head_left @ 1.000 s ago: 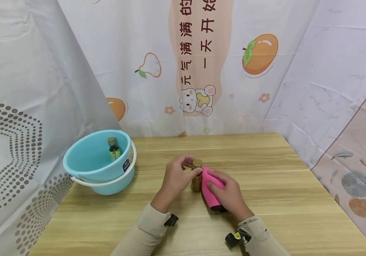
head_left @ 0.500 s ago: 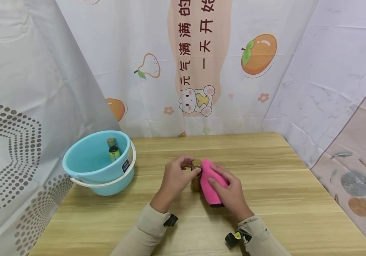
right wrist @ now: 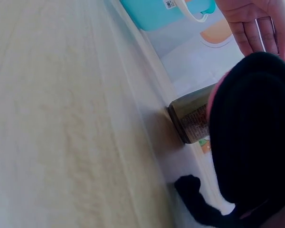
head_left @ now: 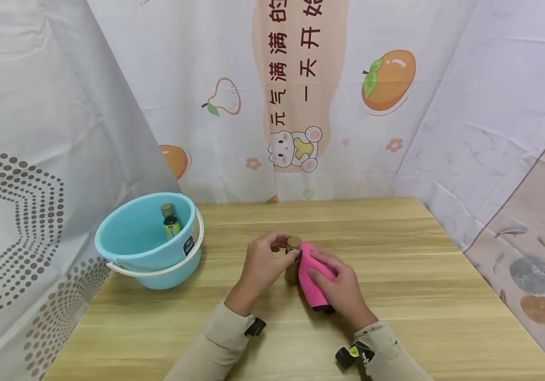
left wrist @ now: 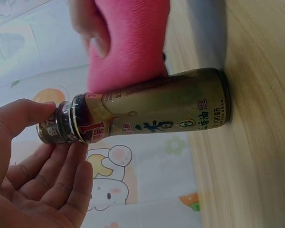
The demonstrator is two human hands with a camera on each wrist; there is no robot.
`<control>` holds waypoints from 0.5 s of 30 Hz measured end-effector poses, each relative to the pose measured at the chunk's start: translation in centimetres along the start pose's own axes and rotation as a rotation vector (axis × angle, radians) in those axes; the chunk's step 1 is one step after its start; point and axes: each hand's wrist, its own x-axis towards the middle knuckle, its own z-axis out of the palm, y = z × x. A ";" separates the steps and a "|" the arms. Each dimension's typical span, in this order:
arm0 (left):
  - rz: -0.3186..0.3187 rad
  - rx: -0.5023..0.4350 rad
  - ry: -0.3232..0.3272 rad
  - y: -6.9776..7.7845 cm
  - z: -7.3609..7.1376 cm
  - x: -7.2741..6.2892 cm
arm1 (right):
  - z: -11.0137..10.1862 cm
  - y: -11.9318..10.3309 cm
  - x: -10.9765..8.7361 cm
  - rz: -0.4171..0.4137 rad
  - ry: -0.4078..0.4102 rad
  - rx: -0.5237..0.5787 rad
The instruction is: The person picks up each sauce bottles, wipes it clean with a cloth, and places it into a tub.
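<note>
A small oil bottle [left wrist: 166,102] with a gold cap and printed label stands upright on the table. My left hand [head_left: 264,264] pinches it at the cap and neck between thumb and fingers; the grip shows closely in the left wrist view. My right hand [head_left: 341,283] grips a pink sponge [head_left: 315,278] with a black backing [right wrist: 256,128] and a black strap [right wrist: 194,199]. Its pink face lies against the right side of the bottle. In the right wrist view the sponge hides the bottle's upper part.
A light blue bucket [head_left: 132,230] with a white handle stands at the table's left. Inside it leans a dark bottle [head_left: 170,225] with a yellow-green label. The wooden table [head_left: 420,264] ends at a printed curtain [head_left: 358,159] behind.
The sponge in my right hand slid up along the bottle, away from me, then partway back down. My left hand stays at the bottle's neck.
</note>
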 end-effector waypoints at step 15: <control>-0.013 0.022 -0.011 0.0 -0.1 0.0 | 0.2 0.3 0.0 0.065 -0.045 -0.173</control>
